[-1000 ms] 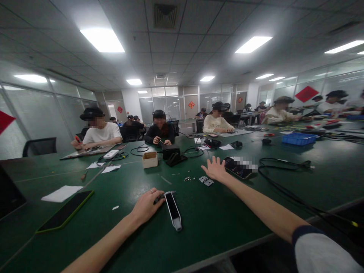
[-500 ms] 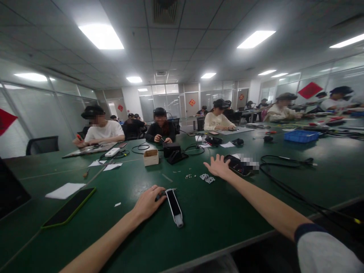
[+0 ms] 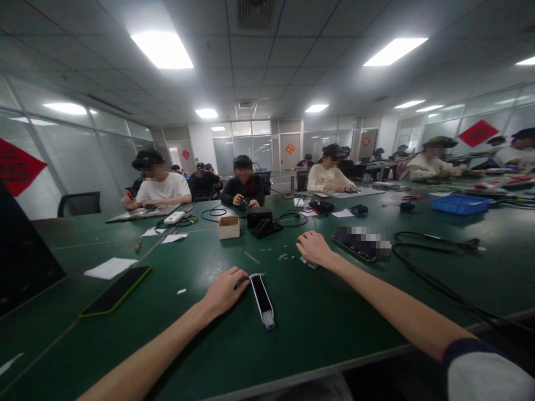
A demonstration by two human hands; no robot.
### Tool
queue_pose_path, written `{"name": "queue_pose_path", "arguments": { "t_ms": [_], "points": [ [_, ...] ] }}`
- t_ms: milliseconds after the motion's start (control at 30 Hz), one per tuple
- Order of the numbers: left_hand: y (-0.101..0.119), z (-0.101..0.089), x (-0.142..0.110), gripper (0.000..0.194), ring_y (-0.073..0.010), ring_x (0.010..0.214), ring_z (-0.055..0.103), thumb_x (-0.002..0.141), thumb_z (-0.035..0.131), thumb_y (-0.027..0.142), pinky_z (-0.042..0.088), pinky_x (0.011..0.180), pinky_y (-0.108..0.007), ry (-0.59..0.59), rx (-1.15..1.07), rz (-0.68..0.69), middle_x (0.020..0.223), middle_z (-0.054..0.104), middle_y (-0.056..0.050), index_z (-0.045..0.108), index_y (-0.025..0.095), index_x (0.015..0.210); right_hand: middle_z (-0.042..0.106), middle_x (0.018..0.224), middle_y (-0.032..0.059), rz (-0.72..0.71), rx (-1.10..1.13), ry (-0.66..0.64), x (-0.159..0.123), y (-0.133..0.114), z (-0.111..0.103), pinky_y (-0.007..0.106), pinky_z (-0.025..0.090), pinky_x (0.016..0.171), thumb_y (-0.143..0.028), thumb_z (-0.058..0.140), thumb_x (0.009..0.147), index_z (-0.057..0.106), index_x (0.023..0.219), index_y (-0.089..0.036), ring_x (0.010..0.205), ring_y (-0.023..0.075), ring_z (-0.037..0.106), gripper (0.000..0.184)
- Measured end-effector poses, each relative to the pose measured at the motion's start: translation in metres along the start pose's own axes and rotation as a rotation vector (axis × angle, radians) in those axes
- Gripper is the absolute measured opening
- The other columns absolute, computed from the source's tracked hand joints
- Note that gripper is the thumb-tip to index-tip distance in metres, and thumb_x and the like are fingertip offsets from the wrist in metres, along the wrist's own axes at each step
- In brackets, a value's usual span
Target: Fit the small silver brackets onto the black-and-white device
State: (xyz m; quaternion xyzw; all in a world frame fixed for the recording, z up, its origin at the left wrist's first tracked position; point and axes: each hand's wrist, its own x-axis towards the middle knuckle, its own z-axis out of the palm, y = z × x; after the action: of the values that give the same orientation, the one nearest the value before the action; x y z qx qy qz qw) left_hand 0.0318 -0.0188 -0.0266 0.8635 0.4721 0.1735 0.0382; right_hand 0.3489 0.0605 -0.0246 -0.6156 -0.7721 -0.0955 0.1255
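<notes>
My left hand [image 3: 225, 289] rests on the green table [image 3: 326, 317] with its fingers curled against the top end of a long black and white device [image 3: 262, 297] that lies flat. My right hand [image 3: 312, 247] is stretched forward, palm down, with fingers bent over small metal plates [image 3: 306, 262] on the table. A few tiny metal bits [image 3: 283, 257] lie just left of it. A black phone [image 3: 355, 246] lies just right of that hand.
A phone in a green case [image 3: 117, 289] and a white paper [image 3: 108, 268] lie at the left. A small cardboard box [image 3: 229, 226], black cables [image 3: 434, 262] and a blue tray [image 3: 460, 204] lie farther off. Several people work at the far side.
My right hand had its fingers spread above the table; it has come down and bent its fingers over the small metal plates. The view has shifted slightly. My left hand stayed at the device.
</notes>
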Motion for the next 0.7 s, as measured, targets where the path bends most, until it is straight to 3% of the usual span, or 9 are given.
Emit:
{"name": "queue_pose_path", "arguments": {
  "t_ms": [133, 300, 500, 700],
  "points": [
    [0.001, -0.002, 0.000, 0.028, -0.0192, 0.085, 0.060, 0.092, 0.043, 0.037, 0.047, 0.072, -0.030, -0.012, -0.002, -0.013, 0.098, 0.062, -0.005, 0.063, 0.021, 0.103, 0.044, 0.132, 0.0191, 0.176, 0.059, -0.039, 0.001, 0.008, 0.000, 0.049, 0.027, 0.100, -0.057, 0.024, 0.093, 0.051, 0.126, -0.013, 0.122, 0.0336, 0.036, 0.061],
    [0.004, -0.003, 0.000, 0.028, -0.0197, 0.084, 0.061, 0.091, 0.044, 0.038, 0.048, 0.072, -0.031, -0.019, 0.007, -0.017, 0.099, 0.063, -0.006, 0.063, 0.021, 0.102, 0.032, 0.140, 0.0224, 0.450, 0.067, -0.117, 0.003, 0.026, 0.003, 0.066, 0.017, 0.098, -0.064, 0.021, 0.090, 0.045, 0.133, -0.012, 0.130, 0.0416, 0.024, 0.071],
    [0.004, -0.002, 0.001, 0.027, -0.0196, 0.085, 0.060, 0.091, 0.044, 0.037, 0.048, 0.075, -0.031, -0.017, -0.003, -0.005, 0.098, 0.063, -0.005, 0.063, 0.021, 0.099, 0.020, 0.148, 0.0226, 0.564, 0.014, -0.161, 0.006, 0.044, 0.006, 0.076, 0.006, 0.093, -0.065, 0.018, 0.089, 0.038, 0.140, -0.014, 0.133, 0.0453, 0.010, 0.074],
    [0.003, -0.001, 0.002, 0.028, -0.0198, 0.083, 0.060, 0.091, 0.043, 0.038, 0.047, 0.073, -0.031, -0.012, 0.015, 0.007, 0.097, 0.063, -0.006, 0.063, 0.021, 0.100, 0.016, 0.149, 0.0232, 0.671, -0.030, -0.165, 0.011, 0.060, 0.009, 0.080, 0.003, 0.089, -0.066, 0.018, 0.088, 0.036, 0.142, -0.014, 0.133, 0.0476, 0.007, 0.077]
  ]
}}
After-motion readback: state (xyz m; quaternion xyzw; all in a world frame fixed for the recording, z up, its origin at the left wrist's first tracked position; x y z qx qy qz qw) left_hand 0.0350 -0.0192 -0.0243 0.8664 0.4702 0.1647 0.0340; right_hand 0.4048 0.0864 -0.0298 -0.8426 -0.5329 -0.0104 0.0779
